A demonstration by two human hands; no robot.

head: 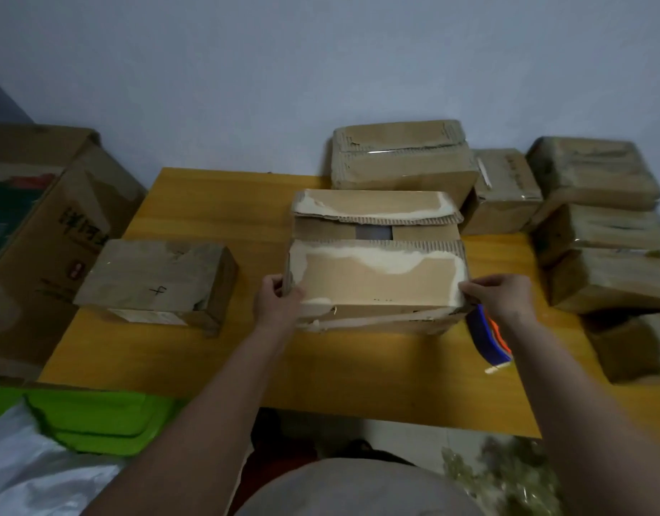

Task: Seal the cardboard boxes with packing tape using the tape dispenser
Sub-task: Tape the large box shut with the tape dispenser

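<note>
The open box (377, 262) sits mid-surface (209, 351), top flaps not yet shut or taped. The left hand (276, 303) and right hand (496, 296) each grip a near corner. The tape dispenser (488, 340) lies unused just right. Several boxes behind (403, 158) look taped already.

Handwritten "+" marks the small box (155, 281); big carton's (42, 232) print is unreadable.

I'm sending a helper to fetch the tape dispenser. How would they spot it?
On the yellow table, find the unsealed box held at both ends. The tape dispenser lies beside its right end, under the right hand. It alone is blue and orange among brown cardboard.
</note>
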